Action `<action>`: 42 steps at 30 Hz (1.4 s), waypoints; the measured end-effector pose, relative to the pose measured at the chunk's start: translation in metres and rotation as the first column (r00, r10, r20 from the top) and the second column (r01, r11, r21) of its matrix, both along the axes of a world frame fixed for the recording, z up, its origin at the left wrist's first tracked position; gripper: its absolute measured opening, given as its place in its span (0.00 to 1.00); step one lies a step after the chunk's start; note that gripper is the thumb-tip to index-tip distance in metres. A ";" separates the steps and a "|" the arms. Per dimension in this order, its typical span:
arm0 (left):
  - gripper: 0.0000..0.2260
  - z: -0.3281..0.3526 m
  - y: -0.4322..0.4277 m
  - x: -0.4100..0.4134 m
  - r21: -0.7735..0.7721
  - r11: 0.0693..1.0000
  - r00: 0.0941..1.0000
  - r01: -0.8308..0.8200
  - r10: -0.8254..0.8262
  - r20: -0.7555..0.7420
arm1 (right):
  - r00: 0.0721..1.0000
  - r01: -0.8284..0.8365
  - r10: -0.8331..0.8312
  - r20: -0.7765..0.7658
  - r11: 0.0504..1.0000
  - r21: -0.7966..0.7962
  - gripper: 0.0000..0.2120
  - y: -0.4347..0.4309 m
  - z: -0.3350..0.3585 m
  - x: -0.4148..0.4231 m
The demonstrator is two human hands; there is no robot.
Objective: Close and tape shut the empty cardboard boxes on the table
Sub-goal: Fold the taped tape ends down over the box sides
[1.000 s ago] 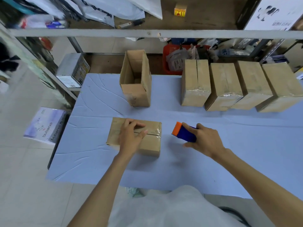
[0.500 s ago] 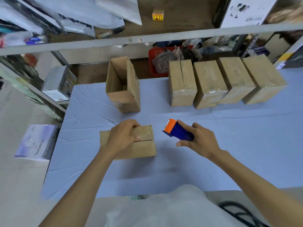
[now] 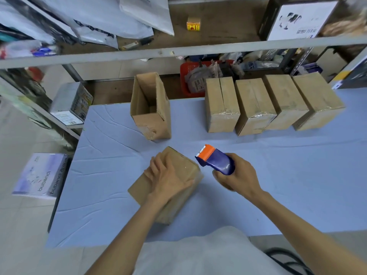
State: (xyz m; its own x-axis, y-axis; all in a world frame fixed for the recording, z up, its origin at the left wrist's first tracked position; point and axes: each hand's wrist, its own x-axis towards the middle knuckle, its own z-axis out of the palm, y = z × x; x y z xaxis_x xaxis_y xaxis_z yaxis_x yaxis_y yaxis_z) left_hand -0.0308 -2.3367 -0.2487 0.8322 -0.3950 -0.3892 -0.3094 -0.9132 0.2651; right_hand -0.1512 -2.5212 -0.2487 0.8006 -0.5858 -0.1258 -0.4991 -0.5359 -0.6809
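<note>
Your left hand lies flat, fingers straight, pressing the closed box, which sits skewed on the table, near-centre. Your right hand grips the blue-orange dispenser just beside the box. Farther back: open box, upright, then four taped boxes in a row. The floor carton on the left reads roughly "bubendi".

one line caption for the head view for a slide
Left hand presses on a closed brown cardboard box while right hand holds a blue-and-orange tape dispenser.
</note>
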 end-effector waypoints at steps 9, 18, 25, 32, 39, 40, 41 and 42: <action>0.65 0.006 -0.001 0.006 0.187 0.971 0.982 -0.148 0.166 -0.085 | 0.996 0.080 -0.083 0.022 0.992 0.094 0.23 -0.006 0.003 -0.009; 0.54 0.007 0.005 0.016 0.129 0.966 0.949 -0.226 0.248 -0.196 | 0.995 -0.069 0.064 0.082 0.996 0.064 0.25 0.002 0.011 -0.008; 0.14 0.028 0.000 0.019 -0.607 0.743 0.942 -0.281 0.092 -0.323 | 0.944 -0.283 0.288 0.160 0.958 -0.054 0.30 0.006 0.022 -0.008; 0.10 0.037 0.000 0.024 -0.597 0.656 0.737 -0.463 -0.090 -0.670 | 0.923 -0.319 0.326 0.205 0.945 -0.064 0.32 0.008 0.030 -0.004; 0.06 0.044 0.002 0.022 -0.576 0.669 0.775 -0.469 0.000 -0.631 | 0.910 -0.346 0.358 0.210 0.933 -0.096 0.32 0.013 0.030 -0.002; 0.06 0.045 0.001 0.021 -0.573 0.678 0.796 -0.461 0.029 -0.605 | 0.909 -0.350 0.361 0.209 0.932 -0.092 0.32 0.014 0.029 -0.002; 0.06 0.046 0.000 0.020 -0.572 0.693 0.826 -0.439 0.061 -0.560 | 0.908 -0.353 0.364 0.208 0.931 -0.090 0.32 0.014 0.029 -0.002; 0.06 0.046 0.000 0.019 -0.571 0.713 0.861 -0.407 0.089 -0.501 | 0.907 -0.355 0.367 0.207 0.930 -0.091 0.32 0.014 0.030 -0.001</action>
State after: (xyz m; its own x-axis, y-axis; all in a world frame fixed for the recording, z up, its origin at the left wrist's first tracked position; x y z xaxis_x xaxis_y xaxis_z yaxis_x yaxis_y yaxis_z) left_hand -0.0116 -2.3371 -0.2029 0.7578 -0.4778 -0.4443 0.1862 -0.4942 0.8492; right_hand -0.1526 -2.5070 -0.2191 0.9627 -0.2526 0.0969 -0.1083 -0.6879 -0.7176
